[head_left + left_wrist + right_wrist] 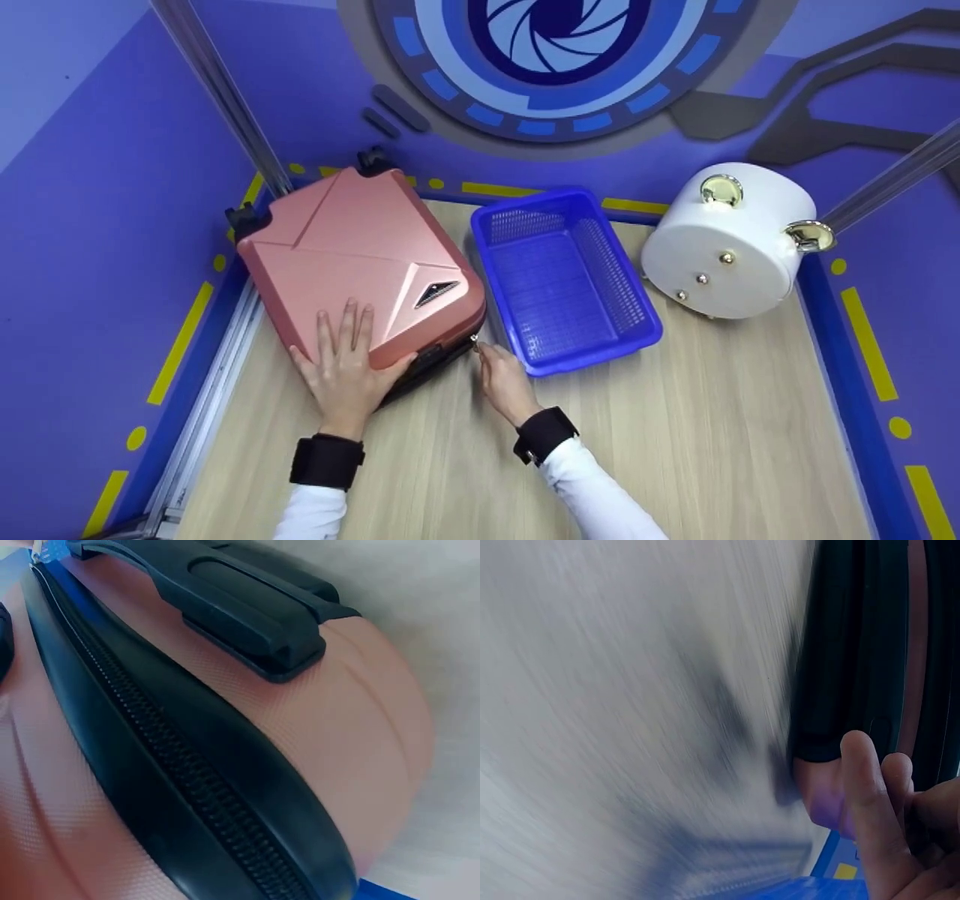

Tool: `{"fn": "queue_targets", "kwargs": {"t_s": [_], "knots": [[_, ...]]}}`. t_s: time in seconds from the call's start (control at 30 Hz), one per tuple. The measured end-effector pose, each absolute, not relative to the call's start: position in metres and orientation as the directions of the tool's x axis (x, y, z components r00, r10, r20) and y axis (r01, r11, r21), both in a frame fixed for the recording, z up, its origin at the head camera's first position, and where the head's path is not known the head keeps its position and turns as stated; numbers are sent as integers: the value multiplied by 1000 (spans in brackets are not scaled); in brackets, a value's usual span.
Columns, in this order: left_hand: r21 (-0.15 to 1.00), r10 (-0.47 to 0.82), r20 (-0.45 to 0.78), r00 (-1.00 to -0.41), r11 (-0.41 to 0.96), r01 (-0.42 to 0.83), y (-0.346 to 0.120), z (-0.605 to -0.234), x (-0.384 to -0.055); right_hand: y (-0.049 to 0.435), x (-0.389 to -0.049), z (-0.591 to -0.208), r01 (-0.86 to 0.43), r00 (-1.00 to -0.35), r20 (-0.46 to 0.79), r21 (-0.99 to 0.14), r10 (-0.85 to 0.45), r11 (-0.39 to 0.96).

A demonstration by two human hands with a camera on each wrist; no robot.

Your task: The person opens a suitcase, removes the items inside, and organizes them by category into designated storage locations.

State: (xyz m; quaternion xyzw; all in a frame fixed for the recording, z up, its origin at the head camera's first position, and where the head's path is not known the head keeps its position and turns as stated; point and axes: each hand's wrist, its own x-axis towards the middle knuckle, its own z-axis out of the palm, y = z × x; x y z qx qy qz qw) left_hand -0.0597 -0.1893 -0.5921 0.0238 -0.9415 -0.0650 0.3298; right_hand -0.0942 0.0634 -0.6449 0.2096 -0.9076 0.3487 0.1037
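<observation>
A pink hard-shell suitcase (360, 247) lies flat on the left, its black-edged side facing me. My left hand (346, 382) rests on the lid near the front edge, fingers spread and thumb along the rim. At the suitcase's front right corner, my right hand (504, 381) pinches a small metal zipper pull (474, 339). In the left wrist view, black zipper teeth (172, 742) run along the side below a black carry handle (247, 615). The right wrist view shows my curled fingers (866, 780) beside the black trim.
A blue plastic basket (517, 341) stands just right of the suitcase, close to my right hand. Further right is a white drum-shaped case (720, 262) with gold fittings. Blue printed walls (90, 247) enclose the wooden tabletop (712, 435) at the back and sides.
</observation>
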Motion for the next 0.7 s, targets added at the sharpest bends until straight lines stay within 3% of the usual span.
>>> {"fn": "queue_targets", "kwargs": {"t_s": [0.4, 0.7], "knots": [[134, -150, 685, -713, 988, -80, -157, -594, -65, 58, -89, -648, -479, -876, 356, -571, -325, 667], [201, -244, 541, -805, 967, -158, -130, -585, -67, 52, -80, -650, -490, -871, 332, -558, -361, 670]]}}
